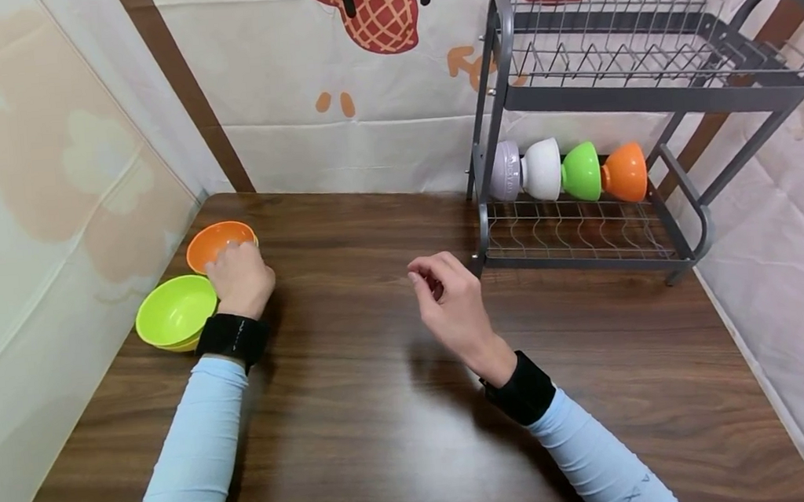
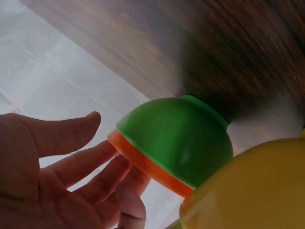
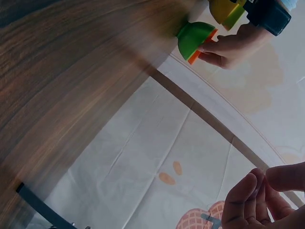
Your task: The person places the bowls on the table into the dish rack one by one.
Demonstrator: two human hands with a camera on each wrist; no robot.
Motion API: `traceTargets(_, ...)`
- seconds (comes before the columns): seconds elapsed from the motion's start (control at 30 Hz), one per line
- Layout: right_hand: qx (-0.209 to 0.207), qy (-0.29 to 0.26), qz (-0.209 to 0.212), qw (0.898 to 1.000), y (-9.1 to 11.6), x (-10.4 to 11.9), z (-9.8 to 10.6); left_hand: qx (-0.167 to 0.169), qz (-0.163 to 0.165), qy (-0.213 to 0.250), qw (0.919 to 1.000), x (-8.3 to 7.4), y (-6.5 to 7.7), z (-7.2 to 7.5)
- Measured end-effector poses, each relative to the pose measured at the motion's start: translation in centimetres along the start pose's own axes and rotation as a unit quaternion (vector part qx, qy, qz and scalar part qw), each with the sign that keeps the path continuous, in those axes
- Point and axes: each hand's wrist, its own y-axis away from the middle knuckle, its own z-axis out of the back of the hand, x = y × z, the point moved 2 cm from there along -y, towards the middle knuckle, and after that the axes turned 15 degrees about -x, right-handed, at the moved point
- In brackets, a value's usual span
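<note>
My left hand [image 1: 243,279] is at the near right rim of an orange bowl [image 1: 215,242], which is nested in a green bowl [image 2: 176,133] on the table. In the left wrist view, the fingers [image 2: 97,183] reach the orange rim while the thumb stands apart from the bowls. Close beside it, a lime green bowl [image 1: 174,310] sits inside a yellow bowl [image 2: 252,186]. My right hand [image 1: 458,310] hovers over the middle of the table holding nothing, fingers loosely curled and thumb near the fingertips.
A dark two-tier dish rack [image 1: 652,93] stands at the table's back right. Its lower tier holds a lavender bowl [image 1: 505,170], a white bowl [image 1: 541,169], a green bowl [image 1: 582,172] and an orange bowl [image 1: 626,173], all tipped sideways. Fabric walls border the wooden table [image 1: 355,381].
</note>
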Motion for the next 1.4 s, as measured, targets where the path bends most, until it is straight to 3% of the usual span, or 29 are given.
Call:
traceTargets(0.3, 0.030, -0.001, -0.011, 0.999, 1.3, 0.3, -0.9, 0.012, 0.014, -0.007, 0.9998, 0.8, 0.4, -0.1)
traceTargets(0.6, 0.038, 0.000, -0.016, 0.999, 1.8, 0.5, -1.3, -0.009, 0.017, 0.019, 0.9996, 1.2, 0.9, 0.1)
traceTargets(1.0, 0.052, 0.006, -0.019, 0.998, 2.1, 0.7, -1.5, -0.076, 0.022, 0.061, 0.9950, 1.0, 1.2, 1.0)
traceTargets(1.4, 0.042, 0.005, -0.012, 0.999, 1.7, 0.5, -1.6, -0.134, 0.056, 0.096, 0.9847, -0.1, 0.9, 3.0)
